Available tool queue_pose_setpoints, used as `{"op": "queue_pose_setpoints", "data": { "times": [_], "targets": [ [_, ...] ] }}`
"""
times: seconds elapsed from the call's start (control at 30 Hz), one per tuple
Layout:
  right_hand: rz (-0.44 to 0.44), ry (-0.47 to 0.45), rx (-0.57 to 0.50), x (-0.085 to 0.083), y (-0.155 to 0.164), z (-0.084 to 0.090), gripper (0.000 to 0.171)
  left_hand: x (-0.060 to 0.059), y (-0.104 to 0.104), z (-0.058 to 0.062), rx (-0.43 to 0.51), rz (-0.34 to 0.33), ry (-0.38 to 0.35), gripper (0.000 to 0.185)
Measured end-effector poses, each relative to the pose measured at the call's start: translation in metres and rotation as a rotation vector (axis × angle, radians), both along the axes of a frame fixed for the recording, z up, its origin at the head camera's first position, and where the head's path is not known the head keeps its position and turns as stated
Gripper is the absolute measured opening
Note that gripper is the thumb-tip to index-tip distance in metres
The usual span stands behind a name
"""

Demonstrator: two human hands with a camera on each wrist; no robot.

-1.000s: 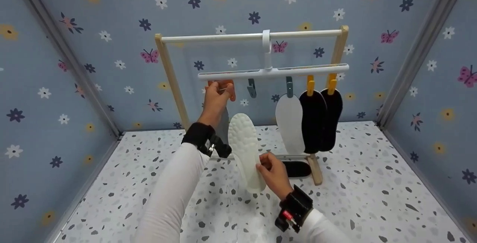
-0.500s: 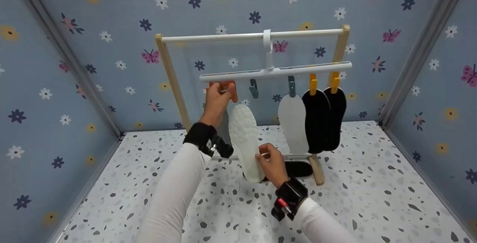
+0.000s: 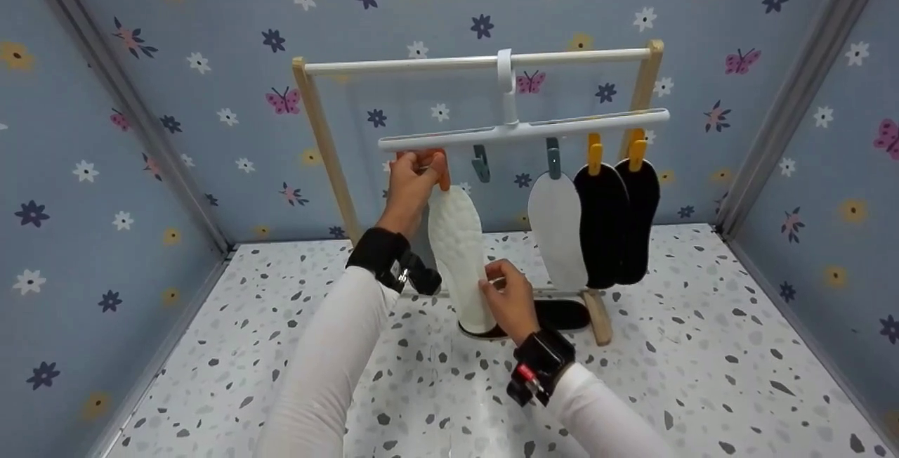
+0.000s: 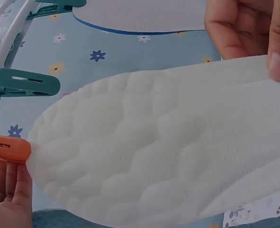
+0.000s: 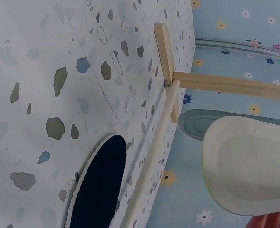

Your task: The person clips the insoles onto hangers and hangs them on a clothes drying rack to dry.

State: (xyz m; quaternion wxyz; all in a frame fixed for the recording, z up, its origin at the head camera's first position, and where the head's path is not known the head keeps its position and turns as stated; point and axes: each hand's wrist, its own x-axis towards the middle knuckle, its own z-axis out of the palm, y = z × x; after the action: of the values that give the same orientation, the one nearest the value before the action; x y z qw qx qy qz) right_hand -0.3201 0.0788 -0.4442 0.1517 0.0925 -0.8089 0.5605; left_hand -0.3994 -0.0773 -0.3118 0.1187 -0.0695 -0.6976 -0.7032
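My left hand (image 3: 409, 191) pinches an orange clip (image 3: 443, 170) that hangs near the left end of the white hanger (image 3: 449, 138). My right hand (image 3: 514, 303) grips a white bumpy insole (image 3: 455, 247) by its lower right edge and holds it upright under that clip. In the left wrist view, the rounded top of the insole meets the orange clip's tip; whether it sits inside the clip I cannot tell. A grey insole (image 5: 197, 124) hangs behind, largely covered by my left hand and the white insole in the head view.
Right of my hands, a light insole (image 3: 557, 233) hangs from a dark green clip (image 3: 553, 158), and two black insoles (image 3: 600, 226) from yellow clips (image 3: 595, 154). Another green clip (image 3: 481, 164) holds nothing. Black insoles (image 3: 562, 314) lie on the speckled surface by the wooden rack (image 3: 597, 317).
My right hand has raised the white insole until its top reaches the orange clip. The left hand keeps pinching the clip, and the hanger's right end has tilted up slightly.
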Motion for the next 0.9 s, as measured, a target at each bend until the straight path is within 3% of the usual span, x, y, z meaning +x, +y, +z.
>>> {"op": "queue_pose_setpoints", "data": {
  "times": [0.57, 0.9],
  "targets": [
    [-0.010, 0.039, 0.003, -0.0031, -0.0023, 0.0014, 0.010, -0.0013, 0.0014, 0.0000, 0.012, 0.045, 0.032, 0.031],
    [-0.028, 0.026, 0.009, -0.0051, -0.0033, -0.0015, 0.009, -0.0005, 0.0014, -0.0019, 0.010, 0.035, 0.037, 0.032]
  ]
}}
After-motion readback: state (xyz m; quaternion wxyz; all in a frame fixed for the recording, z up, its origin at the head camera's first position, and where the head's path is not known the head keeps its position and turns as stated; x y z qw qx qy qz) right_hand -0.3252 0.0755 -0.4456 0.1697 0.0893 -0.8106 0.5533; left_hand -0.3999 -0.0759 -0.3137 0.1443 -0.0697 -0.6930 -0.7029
